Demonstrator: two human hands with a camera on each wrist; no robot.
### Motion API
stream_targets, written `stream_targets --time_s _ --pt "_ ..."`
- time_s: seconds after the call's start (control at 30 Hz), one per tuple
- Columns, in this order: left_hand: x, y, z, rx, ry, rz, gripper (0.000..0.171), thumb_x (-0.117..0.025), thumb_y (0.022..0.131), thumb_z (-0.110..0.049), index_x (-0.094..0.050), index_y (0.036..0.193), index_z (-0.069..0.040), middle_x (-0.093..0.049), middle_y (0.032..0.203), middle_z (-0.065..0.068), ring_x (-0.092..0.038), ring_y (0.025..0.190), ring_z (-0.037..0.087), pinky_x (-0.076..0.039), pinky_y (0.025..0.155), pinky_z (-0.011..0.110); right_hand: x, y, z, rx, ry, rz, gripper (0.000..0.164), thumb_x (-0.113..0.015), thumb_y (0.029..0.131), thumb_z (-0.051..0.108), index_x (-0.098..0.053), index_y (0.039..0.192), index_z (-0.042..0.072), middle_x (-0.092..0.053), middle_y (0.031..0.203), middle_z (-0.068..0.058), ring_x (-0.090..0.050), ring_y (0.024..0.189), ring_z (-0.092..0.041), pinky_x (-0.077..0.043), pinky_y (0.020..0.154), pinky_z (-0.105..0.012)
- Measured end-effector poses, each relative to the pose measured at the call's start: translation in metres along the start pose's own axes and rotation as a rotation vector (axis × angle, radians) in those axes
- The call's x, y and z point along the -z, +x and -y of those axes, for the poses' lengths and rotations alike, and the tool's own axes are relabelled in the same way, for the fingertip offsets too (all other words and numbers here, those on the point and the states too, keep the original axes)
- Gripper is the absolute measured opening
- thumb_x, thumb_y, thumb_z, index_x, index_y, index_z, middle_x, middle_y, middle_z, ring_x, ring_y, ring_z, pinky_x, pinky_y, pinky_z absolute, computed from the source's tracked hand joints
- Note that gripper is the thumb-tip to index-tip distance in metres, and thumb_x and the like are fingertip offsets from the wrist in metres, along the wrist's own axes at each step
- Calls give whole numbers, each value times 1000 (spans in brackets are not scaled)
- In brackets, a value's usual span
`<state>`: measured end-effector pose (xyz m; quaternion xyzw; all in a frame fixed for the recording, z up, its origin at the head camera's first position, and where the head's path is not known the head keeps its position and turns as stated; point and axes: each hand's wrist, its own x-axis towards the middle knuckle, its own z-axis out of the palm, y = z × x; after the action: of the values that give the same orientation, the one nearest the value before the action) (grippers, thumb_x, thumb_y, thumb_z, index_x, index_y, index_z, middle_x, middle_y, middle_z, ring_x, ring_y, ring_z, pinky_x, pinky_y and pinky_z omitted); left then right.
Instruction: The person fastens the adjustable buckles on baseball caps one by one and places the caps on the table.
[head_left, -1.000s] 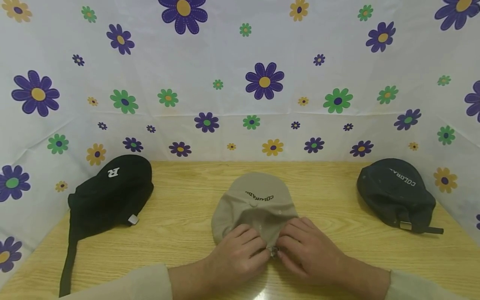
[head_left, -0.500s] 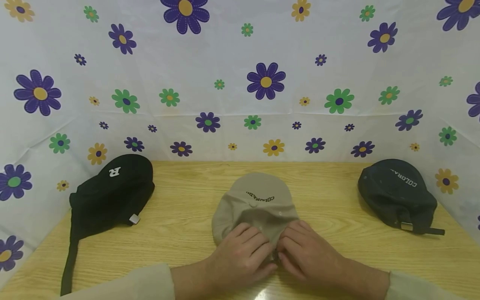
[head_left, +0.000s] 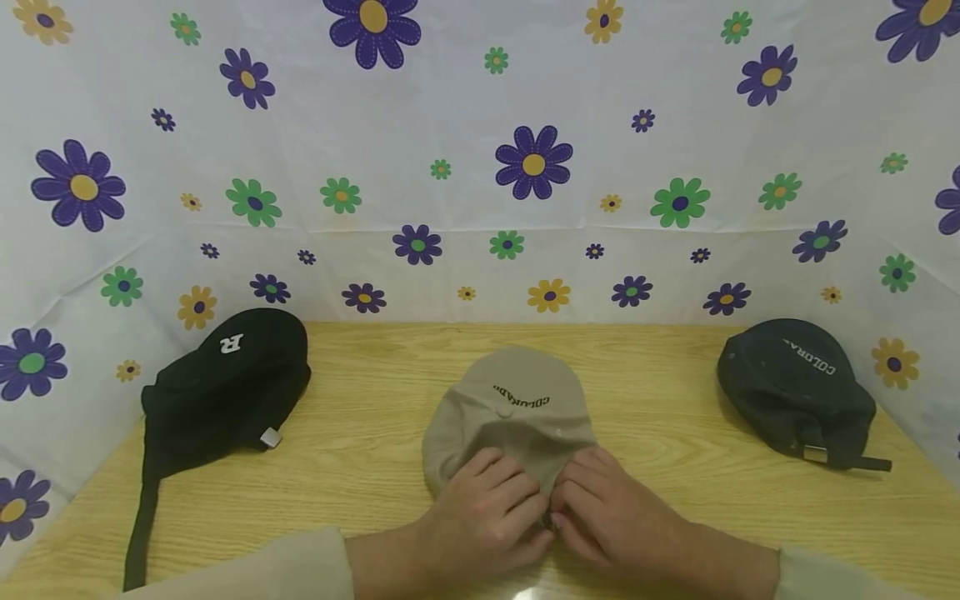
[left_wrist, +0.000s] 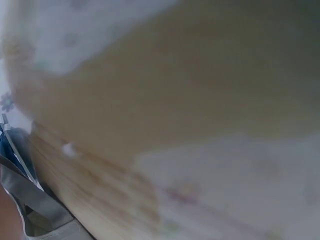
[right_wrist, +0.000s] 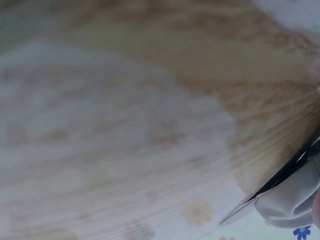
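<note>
A tan baseball cap (head_left: pixel 525 375) with dark COLORADO lettering sits mid-table, its back towards me. At its near edge my left hand (head_left: pixel 483 517) pinches the back strap, thumb pointing in towards the middle. My right hand (head_left: pixel 622 508) pinches the same edge from the other side, fingertips right beside the left hand's. Between them the strap's closure is mostly hidden. In the left wrist view, part of the cap's strap (left_wrist: pixel 35 195) shows at the lower left. A fold of the cap (right_wrist: pixel 290 195) shows at the lower right of the right wrist view; both wrist views are largely blurred.
To the left lies a black cap (head_left: pixel 232 392) with a white letter, its long strap (head_left: pixel 142 533) trailing towards the near edge. A dark COLORADO cap (head_left: pixel 787 383) with a metal buckle (head_left: pixel 814 453) sits to the right. Flowered white cloth (head_left: pixel 450 108) borders the wooden table (head_left: pixel 360 392).
My left fingers have shifted right over the closure, covering the metal buckle that showed between the hands. Both hands keep hold of the strap; the caps stay in place.
</note>
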<state>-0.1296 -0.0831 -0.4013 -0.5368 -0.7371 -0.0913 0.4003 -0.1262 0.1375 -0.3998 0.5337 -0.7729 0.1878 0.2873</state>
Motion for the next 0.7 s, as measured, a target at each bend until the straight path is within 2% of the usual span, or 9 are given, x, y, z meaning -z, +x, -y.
stream_targets --time_s 0.2,0.47,0.7 --pt "-1 2 0 10 -11 -7 11 -69 77 -26 -70 79 -15 -64 78 -7 -59 76 10 -49 78 28 0 -1 1 -31 -5 30 19 -44 103 24 -57 91 18 -56 92 11 -51 90 -7 -36 90 -25" --pt "1 3 0 15 -4 8 13 -69 79 -27 -71 79 -15 -64 78 -7 -59 77 10 -48 78 27 3 0 0 -49 -2 23 17 -45 102 24 -57 91 18 -55 91 11 -50 87 -6 -36 88 -24" --pt "1 4 1 20 1 20 11 -70 76 -27 -69 76 -16 -63 76 -7 -58 76 10 -47 77 25 4 -1 -1 -75 -7 32 17 -45 101 25 -55 88 19 -53 88 12 -48 83 -5 -34 84 -23"
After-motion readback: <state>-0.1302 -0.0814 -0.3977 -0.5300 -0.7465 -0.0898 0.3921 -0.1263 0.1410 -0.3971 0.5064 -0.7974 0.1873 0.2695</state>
